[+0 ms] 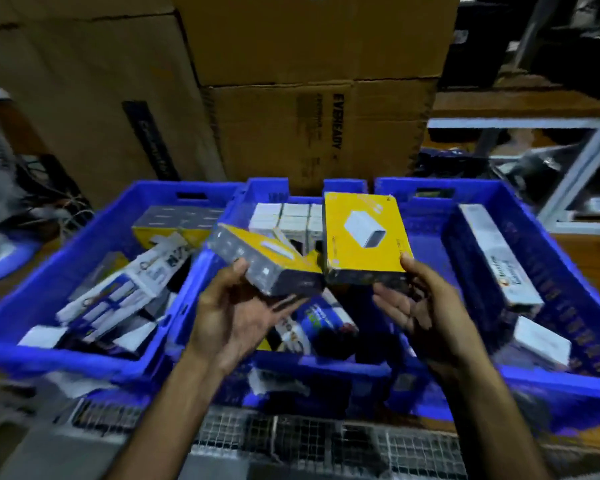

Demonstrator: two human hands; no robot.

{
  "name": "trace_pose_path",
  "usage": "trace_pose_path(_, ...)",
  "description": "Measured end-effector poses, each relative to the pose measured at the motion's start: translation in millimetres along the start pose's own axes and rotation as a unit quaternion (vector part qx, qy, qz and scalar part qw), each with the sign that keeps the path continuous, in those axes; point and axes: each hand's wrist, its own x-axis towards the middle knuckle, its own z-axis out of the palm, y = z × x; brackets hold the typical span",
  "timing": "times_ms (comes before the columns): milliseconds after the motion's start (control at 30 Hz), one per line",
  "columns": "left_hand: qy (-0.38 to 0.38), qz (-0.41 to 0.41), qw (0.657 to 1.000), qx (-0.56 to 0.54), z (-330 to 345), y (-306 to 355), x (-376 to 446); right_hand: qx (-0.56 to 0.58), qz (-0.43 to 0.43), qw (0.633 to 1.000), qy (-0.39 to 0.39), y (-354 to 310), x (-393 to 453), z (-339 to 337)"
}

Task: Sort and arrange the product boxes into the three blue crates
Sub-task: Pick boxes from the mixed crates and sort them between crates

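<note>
Yellow boxes, one tilted in the left hand and one facing up in the right hand, are both grasped above the middle crate; match each with similar stock, then lower it flat.

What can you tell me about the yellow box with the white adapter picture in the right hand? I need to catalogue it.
The yellow cardboard box with a white adapter picture is flat and rectangular, with a bright yellow front, a dark speckled bottom edge and small print too blurred to read. It looks closed and undamaged. The right hand holds it upright, tilted slightly, above the middle blue plastic crate, thumb on its lower right corner. Its lower left corner meets the second yellow box gripped by the left hand.
</note>
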Motion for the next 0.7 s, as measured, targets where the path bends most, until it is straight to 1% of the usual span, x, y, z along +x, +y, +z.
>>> trace_pose_path(67, 0.015, 0.002, 1.000, -0.022, -14.9, 9.2, -30.3, -0.030, 0.012, 0.999, -0.003, 14.5, -4.8, 16.9)
trace_pose_path(167, 0.037, 0.027, 0.998, -0.049, -39.0, 33.0, -69.7, -0.104, 0.019, 0.993, -0.050, 35.7, -16.5, 45.9)
trace_pose_path(267, 0.057, 0.046, 0.996, -0.052, -64.8, 77.9, -97.7, -0.153, 0.022, 0.984, -0.093, 52.3, -21.0, 72.9)
trace_pose_path(300, 0.051, 0.057, 0.995, -0.065, -72.3, 94.7, -104.8, -0.160, 0.018, 0.982, -0.100, 56.9, -21.0, 83.8)
trace_pose_path(367, 0.023, 0.042, 0.995, -0.086, -80.9, 129.0, -114.3, -0.167, 0.004, 0.980, -0.107, 65.8, -17.0, 107.1)
trace_pose_path(400, 0.041, 0.042, 0.996, -0.069, -79.3, 147.7, -119.2, -0.171, -0.002, 0.980, -0.105, 68.8, -13.5, 117.7)
trace_pose_path(467, 0.137, 0.118, 0.983, 0.025, -59.3, 180.6, -125.4, -0.185, -0.008, 0.978, -0.094, 75.4, -2.9, 145.3)
trace_pose_path(500, 0.148, 0.138, 0.977, 0.071, -63.4, 190.3, -117.9, -0.197, -0.012, 0.976, -0.089, 78.3, 3.5, 160.1)
trace_pose_path(533, 0.150, 0.124, 0.976, 0.093, -67.0, 202.8, -110.8, -0.218, -0.019, 0.972, -0.086, 82.2, 11.3, 173.9)
trace_pose_path(567, 0.215, 0.167, 0.948, 0.161, -71.6, 217.5, -104.4, -0.243, -0.034, 0.966, -0.084, 85.5, 19.5, 186.1)
trace_pose_path(600, 0.234, 0.197, 0.928, 0.214, -89.4, 238.2, -97.1, -0.269, -0.057, 0.958, -0.080, 90.4, 29.0, 199.1)
trace_pose_path(633, 0.203, 0.192, 0.926, 0.254, -106.6, 256.2, -87.2, -0.291, -0.084, 0.950, -0.070, 95.4, 37.6, 212.8)
trace_pose_path(700, 0.164, 0.119, 0.932, 0.299, -148.0, 286.1, -68.9, -0.348, -0.133, 0.927, -0.040, 106.8, 56.5, 238.7)
